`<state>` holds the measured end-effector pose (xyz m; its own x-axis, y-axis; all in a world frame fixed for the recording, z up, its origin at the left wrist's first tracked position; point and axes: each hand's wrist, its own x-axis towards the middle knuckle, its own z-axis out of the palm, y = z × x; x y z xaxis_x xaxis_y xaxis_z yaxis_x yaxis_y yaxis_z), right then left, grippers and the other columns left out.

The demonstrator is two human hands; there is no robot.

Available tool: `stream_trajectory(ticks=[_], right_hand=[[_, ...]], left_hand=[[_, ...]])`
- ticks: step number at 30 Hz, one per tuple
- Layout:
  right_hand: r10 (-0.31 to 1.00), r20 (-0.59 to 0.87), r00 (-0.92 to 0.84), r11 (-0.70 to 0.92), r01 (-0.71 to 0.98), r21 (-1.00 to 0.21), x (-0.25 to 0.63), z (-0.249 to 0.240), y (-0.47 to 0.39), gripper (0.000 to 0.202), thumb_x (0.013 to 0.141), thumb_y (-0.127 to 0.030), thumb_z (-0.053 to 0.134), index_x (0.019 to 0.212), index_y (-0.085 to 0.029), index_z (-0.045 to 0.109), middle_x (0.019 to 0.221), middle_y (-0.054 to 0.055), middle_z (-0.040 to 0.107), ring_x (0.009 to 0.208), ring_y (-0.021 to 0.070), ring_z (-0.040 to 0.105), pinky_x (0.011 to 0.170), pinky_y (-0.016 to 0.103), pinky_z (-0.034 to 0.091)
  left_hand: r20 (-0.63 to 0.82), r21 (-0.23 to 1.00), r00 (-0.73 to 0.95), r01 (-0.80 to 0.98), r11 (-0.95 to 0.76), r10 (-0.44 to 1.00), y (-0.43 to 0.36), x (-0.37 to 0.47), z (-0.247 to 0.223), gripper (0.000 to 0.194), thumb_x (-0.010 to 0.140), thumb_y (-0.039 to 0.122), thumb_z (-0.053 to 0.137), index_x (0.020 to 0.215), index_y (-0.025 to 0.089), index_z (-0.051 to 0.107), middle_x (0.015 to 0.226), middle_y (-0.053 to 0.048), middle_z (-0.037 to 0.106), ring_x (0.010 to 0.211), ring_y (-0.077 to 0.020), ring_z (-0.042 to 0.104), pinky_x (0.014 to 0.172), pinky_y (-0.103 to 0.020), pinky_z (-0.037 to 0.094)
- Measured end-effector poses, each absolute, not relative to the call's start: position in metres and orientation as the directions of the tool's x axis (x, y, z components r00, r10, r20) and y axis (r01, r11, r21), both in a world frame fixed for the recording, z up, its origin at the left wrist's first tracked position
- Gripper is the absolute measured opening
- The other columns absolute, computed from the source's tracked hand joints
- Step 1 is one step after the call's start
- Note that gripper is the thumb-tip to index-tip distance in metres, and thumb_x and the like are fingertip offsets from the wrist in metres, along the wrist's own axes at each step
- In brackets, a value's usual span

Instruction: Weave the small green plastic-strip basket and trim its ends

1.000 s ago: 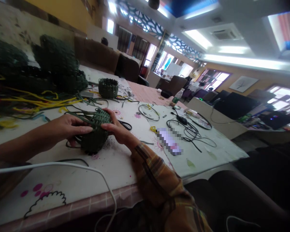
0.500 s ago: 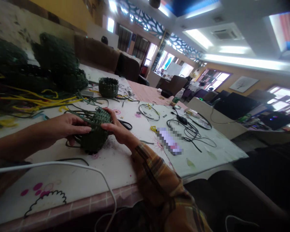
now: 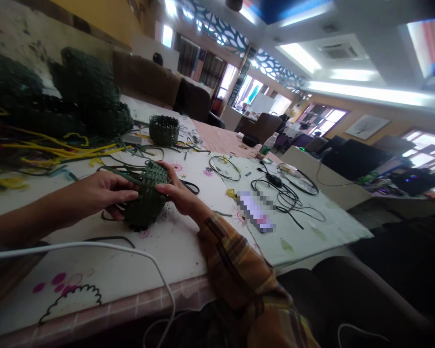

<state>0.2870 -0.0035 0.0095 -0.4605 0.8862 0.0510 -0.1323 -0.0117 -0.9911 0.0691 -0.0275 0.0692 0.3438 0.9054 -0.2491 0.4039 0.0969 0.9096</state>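
Note:
A dark green woven basket is tilted on its side above the white patterned tablecloth, with loose strips sticking out toward the left. My left hand pinches a green strip at the basket's left side, thumb on top; its lower fingers are partly hidden behind the strips. My right hand grips the basket's right side, thumb in front and fingers over the top. Black scissor handles show just behind my right hand.
A finished-looking green basket stands farther back. Yellow strips and dark woven pieces lie at the left. Coiled black cord, a purple packet and a bottle are at the right. A white cable crosses in front.
The whole view has shifted very slightly. Both hands keep their hold on the basket, and the fingers of my left hand have moved a little around the strips.

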Motion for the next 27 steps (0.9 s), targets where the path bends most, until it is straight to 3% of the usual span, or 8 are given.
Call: stream_trajectory(ticks=[8, 13, 18, 27], right_hand=[[0.904, 0.061, -0.422, 0.008, -0.127, -0.992, 0.283, 0.012, -0.008, 0.085, 0.071, -0.045, 0.082, 0.146, -0.037, 0.042, 0.138, 0.002, 0.058, 0.115, 0.0248, 0.062, 0.076, 0.029, 0.059], [0.908, 0.081, -0.411, 0.027, -0.136, -0.99, 0.282, 0.011, -0.009, 0.087, 0.069, -0.044, 0.082, 0.146, -0.035, 0.043, 0.141, 0.002, 0.058, 0.126, 0.0275, 0.059, 0.093, 0.037, 0.06], [0.903, 0.105, -0.416, 0.049, -0.143, -0.989, 0.281, 0.01, -0.008, 0.088, 0.068, -0.045, 0.083, 0.146, -0.035, 0.043, 0.143, 0.003, 0.059, 0.131, 0.0296, 0.057, 0.106, 0.047, 0.057], [0.899, 0.141, -0.414, 0.078, -0.167, -0.983, 0.28, 0.011, -0.011, 0.091, 0.068, -0.047, 0.085, 0.148, -0.032, 0.043, 0.146, 0.004, 0.059, 0.14, 0.0284, 0.054, 0.125, 0.048, 0.042]], left_hand=[[-0.21, 0.894, 0.328, 0.446, 0.045, 0.921, -0.025, 0.068, 0.058, 0.045, 0.052, 0.056, 0.076, 0.074, 0.018, 0.069, 0.063, -0.001, 0.07, 0.047, -0.0143, 0.055, 0.04, -0.025, 0.047], [-0.216, 0.881, 0.355, 0.473, 0.024, 0.91, -0.02, 0.065, 0.049, 0.046, 0.056, 0.059, 0.073, 0.077, 0.018, 0.071, 0.057, 0.001, 0.067, 0.04, -0.0144, 0.053, 0.038, -0.026, 0.045], [-0.214, 0.883, 0.383, 0.47, 0.01, 0.899, -0.025, 0.066, 0.057, 0.045, 0.054, 0.059, 0.074, 0.074, 0.018, 0.073, 0.064, -0.002, 0.07, 0.053, -0.0163, 0.059, 0.044, -0.026, 0.051], [-0.134, 0.851, 0.319, 0.522, -0.056, 0.938, -0.026, 0.072, 0.04, 0.049, 0.059, 0.066, 0.069, 0.071, 0.018, 0.071, 0.052, 0.001, 0.061, 0.04, -0.0137, 0.049, 0.036, -0.026, 0.043]])
